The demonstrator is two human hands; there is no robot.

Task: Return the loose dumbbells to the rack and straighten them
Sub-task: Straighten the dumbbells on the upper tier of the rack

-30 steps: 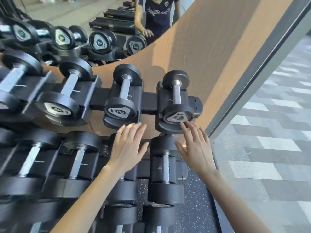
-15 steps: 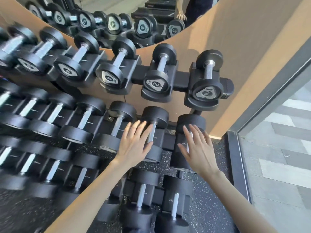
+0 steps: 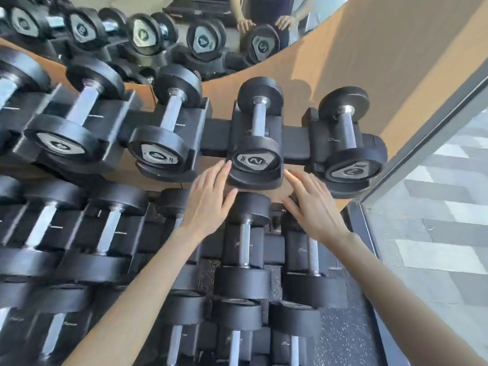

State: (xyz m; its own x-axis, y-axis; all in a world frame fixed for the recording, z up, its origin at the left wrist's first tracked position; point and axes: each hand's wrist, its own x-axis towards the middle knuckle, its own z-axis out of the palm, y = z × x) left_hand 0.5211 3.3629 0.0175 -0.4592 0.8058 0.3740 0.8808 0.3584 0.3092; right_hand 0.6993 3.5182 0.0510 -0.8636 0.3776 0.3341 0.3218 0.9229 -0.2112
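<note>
A black dumbbell rack [image 3: 216, 138] with three tiers fills the view. On the top tier a small dumbbell marked 2 [image 3: 256, 143] lies in its cradle, second from the right. My left hand [image 3: 208, 199] is open, fingers straight, its fingertips at the left edge of that dumbbell's front head. My right hand [image 3: 314, 204] is open too, fingertips just right of and below the same head. Another dumbbell marked 2 [image 3: 348, 154] sits in the end cradle at the right. Larger dumbbells [image 3: 161, 138] fill the cradles to the left.
Middle-tier dumbbells [image 3: 245, 249] and bottom-tier dumbbells [image 3: 235, 320] lie below my hands. A mirror [image 3: 184, 27] above the rack reflects the weights and a person's hands. A wood panel [image 3: 369, 62] backs the rack. A dark frame [image 3: 422, 133] and grey tiled floor [image 3: 435, 233] lie right.
Both hands rose from the middle tier to either side of the front head of the top-tier dumbbell marked 2. The view moved closer and shifted.
</note>
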